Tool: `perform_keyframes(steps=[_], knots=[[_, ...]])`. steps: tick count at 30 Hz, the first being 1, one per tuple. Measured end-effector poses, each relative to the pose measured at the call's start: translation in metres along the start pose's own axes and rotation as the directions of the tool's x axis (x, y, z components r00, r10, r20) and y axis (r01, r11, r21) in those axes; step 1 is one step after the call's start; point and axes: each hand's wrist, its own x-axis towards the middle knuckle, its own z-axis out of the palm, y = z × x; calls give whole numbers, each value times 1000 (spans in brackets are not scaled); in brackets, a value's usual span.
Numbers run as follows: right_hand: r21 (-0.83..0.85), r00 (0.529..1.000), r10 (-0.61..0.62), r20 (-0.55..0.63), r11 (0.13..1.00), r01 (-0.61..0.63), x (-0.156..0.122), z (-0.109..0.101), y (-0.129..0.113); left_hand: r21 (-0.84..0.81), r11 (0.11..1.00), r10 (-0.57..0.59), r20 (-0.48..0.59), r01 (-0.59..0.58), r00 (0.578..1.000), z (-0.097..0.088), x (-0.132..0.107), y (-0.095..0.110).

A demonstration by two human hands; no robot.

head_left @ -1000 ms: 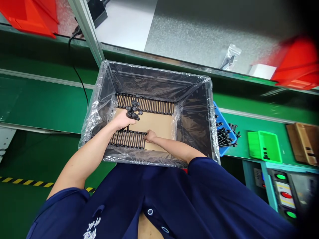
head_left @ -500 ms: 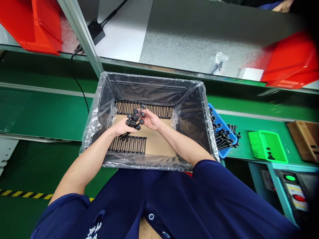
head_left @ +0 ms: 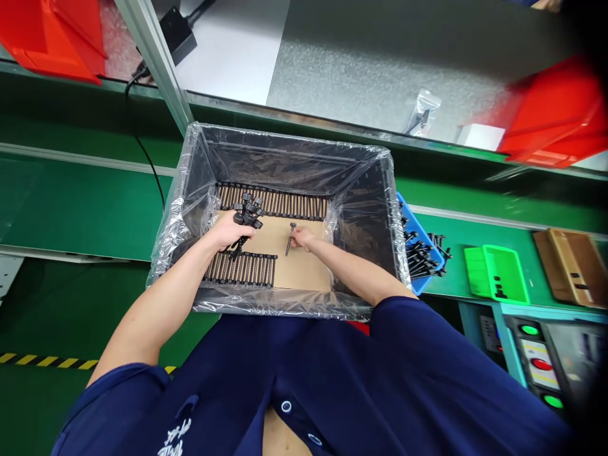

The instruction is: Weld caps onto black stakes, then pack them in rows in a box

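Note:
My left hand is closed around a bunch of black bolt-like rods with thick heads, held over the left part of a plastic-lined bin. Between the fingers of my right hand is one black rod, its head pointing up and away from me, above bare cardboard. Inside the black bin, a row of similar rods lies side by side along the far wall. A shorter row lies at the near left, beneath my left hand.
Right of the bin, a blue tray holds many more black rods. Beyond it stand a green bin and a brown box. A metal post and shelf edge run behind the bin. Red bins sit on the shelf.
My right hand has drawn away from the bunch, moving right and toward me with a single rod. My left hand still grips the rest. The whole view has shifted slightly.

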Motion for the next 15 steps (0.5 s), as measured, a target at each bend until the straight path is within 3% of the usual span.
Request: perform_keyframes(steps=[3, 5, 6, 8, 9, 10, 12, 15], knots=[[-149, 996, 50, 76, 988, -38, -10, 20, 38, -25, 999, 26, -19, -26, 999, -1, 2, -4], [-367, 980, -92, 178, 918, 152, -13, 26, 51, -20, 999, 26, -34, -27, 999, -2, 2, -6], [-513, 945, -189, 268, 802, 306, -14, 27, 56, -16, 1000, 25, -37, -25, 999, -2, 2, -6], [-704, 797, -309, 518, 375, 603, -16, 27, 65, -10, 1000, 27, -28, -27, 999, -1, 3, -8], [-709, 717, -304, 628, 156, 688, -18, 28, 71, -9, 999, 30, -21, -30, 999, -1, 3, -8], [-684, 660, -278, 698, 13, 730, -20, 29, 77, -9, 999, 33, -16, -33, 999, -1, 3, -9], [-602, 569, -215, 793, -144, 785, -26, 32, 90, -8, 999, 36, -9, -37, 999, -1, 3, -9], [-509, 484, -160, 860, -216, 833, -33, 40, 108, -4, 999, 37, -12, -37, 999, -1, 3, -9]])
